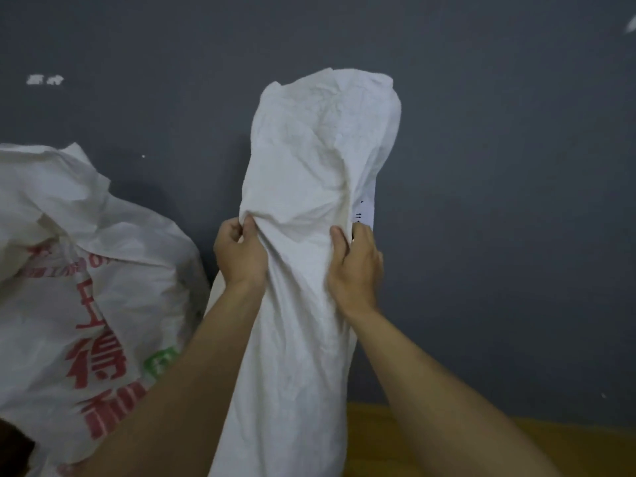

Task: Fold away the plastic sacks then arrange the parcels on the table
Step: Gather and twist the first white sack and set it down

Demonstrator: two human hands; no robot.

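Both hands hold a plain white woven sack upright against a dark grey wall

The plain white sack [309, 208] stands tall and crumpled in the middle of the view, its top bunched and folded over, its lower part running down between the forearms to the bottom edge. The left hand [241, 253] pinches a gathered fold of the sack on its left side, fingers curled into the cloth; the right hand [356, 266] grips its right edge, thumb on the front and fingers wrapped behind. A white label [366, 206] with dark print shows just above the right hand. To the left, apart from the held sack, a second white sack [89, 270] printed with red characters and a green mark slumps open-topped. A strip of yellow-brown surface [447, 438] lies at the lower right under the grey wall [499, 166]
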